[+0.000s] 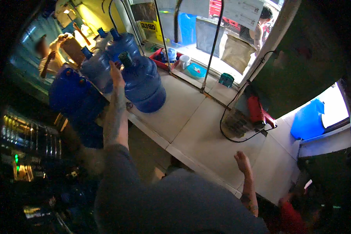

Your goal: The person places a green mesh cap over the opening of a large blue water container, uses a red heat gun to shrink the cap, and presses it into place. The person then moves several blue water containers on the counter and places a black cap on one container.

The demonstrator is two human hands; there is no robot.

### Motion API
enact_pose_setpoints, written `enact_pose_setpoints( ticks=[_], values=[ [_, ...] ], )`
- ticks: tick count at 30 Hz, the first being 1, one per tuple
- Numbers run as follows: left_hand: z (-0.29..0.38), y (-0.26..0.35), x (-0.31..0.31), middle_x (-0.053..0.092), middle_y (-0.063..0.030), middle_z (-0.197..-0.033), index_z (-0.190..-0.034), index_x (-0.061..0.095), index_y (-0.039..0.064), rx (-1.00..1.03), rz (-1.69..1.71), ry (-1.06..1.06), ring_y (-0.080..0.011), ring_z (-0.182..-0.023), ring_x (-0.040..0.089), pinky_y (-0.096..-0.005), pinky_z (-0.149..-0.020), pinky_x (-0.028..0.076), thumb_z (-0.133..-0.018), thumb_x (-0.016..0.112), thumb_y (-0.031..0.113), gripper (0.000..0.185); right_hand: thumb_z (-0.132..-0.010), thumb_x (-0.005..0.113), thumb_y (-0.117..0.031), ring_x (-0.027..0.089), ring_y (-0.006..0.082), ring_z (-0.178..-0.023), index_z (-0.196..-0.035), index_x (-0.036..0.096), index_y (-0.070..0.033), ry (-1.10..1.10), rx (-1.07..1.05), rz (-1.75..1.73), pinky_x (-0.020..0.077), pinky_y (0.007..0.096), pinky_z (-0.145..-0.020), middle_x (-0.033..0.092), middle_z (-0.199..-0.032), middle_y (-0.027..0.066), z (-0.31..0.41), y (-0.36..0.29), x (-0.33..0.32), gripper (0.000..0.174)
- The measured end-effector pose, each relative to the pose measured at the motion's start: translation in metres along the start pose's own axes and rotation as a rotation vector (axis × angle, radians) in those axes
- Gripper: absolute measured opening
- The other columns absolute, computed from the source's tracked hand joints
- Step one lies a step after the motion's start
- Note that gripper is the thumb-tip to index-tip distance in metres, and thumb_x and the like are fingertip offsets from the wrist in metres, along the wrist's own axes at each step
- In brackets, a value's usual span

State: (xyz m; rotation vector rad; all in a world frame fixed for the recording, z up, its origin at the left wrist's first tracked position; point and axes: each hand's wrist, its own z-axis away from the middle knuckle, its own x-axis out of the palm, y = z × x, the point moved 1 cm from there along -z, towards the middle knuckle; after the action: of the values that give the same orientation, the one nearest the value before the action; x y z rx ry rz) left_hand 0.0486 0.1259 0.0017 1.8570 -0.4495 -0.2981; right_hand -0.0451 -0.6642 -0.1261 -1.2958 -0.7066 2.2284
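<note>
My left hand [116,73] is raised beside the shoulder of a large blue plastic water jug [144,84], just left of its dark-capped neck. Its fingers look extended and not wrapped around the neck; whether they touch the jug is hard to see. This jug stands upright near the front edge of the white tiled counter [190,117]. More blue water jugs [96,68] stand close behind and to the left of my hand. Over the right part of the counter hangs my right hand [243,162], its fingers bent, with nothing visible in it.
A red tray [159,60], a white mug [185,61], a turquoise container [196,70] and a green cap [226,79] line the window ledge. A red heat gun [256,111] with a black cord lies right. A blue jerrycan [308,120] stands beyond. Another person [54,55] is at left.
</note>
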Motion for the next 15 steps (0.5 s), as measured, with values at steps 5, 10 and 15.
enact_pose_setpoints(
  ticks=[5,10,15],
  values=[
    [-0.025,-0.015,0.050,0.057,-0.0264,-0.134,-0.143,0.043,-0.008,-0.012,-0.131,0.124,-0.0363,-0.126,0.053,-0.0422,-0.110,0.035,-0.103,0.024,0.063,0.083,-0.098,0.064,-0.033,0.063,0.0347,-0.117,-0.130,0.057,0.000,-0.119,-0.359,-0.008,0.0493,0.0417,-0.099,0.064,-0.126,0.0220,-0.019,-0.168,0.007,0.047],
    [0.018,-0.015,0.034,0.062,-0.0226,-0.118,-0.141,0.043,-0.003,0.376,-0.092,0.113,-0.0334,-0.117,0.057,-0.0452,-0.100,0.044,-0.105,0.036,0.048,0.063,-0.099,0.060,-0.037,0.056,0.0374,-0.123,-0.132,0.056,-0.004,-0.144,-0.596,0.253,0.0464,0.0446,-0.102,0.059,-0.134,0.0173,-0.016,-0.293,0.023,0.048],
    [0.047,0.034,0.002,0.064,-0.0153,-0.106,-0.115,0.056,0.001,-0.193,0.729,-0.599,-0.0307,-0.103,0.059,-0.0407,-0.097,0.045,-0.100,0.042,0.044,0.048,-0.097,0.061,-0.041,0.055,0.0388,-0.124,-0.137,0.051,-0.005,-0.227,-0.792,0.197,0.0456,0.0467,-0.104,0.058,-0.134,0.0189,-0.013,-0.379,0.047,0.055]
  ],
)
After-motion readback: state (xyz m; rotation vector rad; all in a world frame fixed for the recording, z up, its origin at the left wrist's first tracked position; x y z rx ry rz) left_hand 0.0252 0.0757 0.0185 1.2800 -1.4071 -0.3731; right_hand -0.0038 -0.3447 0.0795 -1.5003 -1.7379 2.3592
